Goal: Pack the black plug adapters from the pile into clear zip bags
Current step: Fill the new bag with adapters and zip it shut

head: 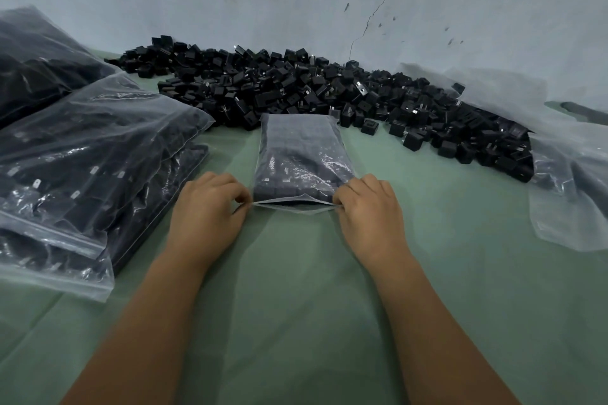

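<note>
A clear zip bag (297, 154) filled with black plug adapters lies flat on the green table in front of me, its mouth toward me. My left hand (207, 210) pinches the left end of the bag's zip strip. My right hand (368, 207) pinches the right end of the strip. The mouth gapes slightly between my hands. Behind the bag, a long pile of loose black plug adapters (312, 92) stretches along the wall.
Large clear bags full of adapters (85, 154) are stacked at the left, with another (36, 56) behind them. A crumpled clear plastic bag (566, 168) lies at the right, over the pile's end. The green table cover (296, 289) reaches to me. A pale wall stands behind.
</note>
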`<state>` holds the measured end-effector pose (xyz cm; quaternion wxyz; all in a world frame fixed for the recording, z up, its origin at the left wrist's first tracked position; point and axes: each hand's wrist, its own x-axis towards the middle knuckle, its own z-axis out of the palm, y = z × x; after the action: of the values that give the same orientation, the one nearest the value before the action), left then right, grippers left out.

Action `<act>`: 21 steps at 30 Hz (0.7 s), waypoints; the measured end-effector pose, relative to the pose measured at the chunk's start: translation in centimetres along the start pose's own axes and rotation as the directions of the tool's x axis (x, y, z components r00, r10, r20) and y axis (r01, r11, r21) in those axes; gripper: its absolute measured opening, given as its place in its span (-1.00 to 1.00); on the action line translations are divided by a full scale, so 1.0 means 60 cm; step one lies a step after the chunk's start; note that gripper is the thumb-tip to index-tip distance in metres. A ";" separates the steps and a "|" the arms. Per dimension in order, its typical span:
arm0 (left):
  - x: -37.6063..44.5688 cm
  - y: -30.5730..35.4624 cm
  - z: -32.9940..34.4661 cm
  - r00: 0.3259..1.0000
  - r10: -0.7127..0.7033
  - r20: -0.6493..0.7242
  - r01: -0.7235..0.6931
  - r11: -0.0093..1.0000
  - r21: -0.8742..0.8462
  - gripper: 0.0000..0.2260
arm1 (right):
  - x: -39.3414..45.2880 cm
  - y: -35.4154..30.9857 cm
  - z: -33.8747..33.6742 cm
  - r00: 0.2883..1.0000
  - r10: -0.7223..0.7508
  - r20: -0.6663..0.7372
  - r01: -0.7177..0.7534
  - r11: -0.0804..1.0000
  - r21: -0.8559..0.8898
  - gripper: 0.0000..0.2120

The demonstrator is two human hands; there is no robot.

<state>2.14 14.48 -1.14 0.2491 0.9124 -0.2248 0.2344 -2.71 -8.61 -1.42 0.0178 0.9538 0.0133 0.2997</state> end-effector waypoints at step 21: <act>0.006 0.010 0.004 1.000 0.010 0.005 -0.010 1.000 -0.026 -0.90 | 0.003 -0.001 -0.005 0.993 0.079 0.088 -0.090 0.988 0.124 -0.91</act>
<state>2.22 13.79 -0.92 0.2590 0.9085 -0.2331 0.2306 -2.72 -8.51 -1.08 -0.0554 0.9643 -0.0090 0.2589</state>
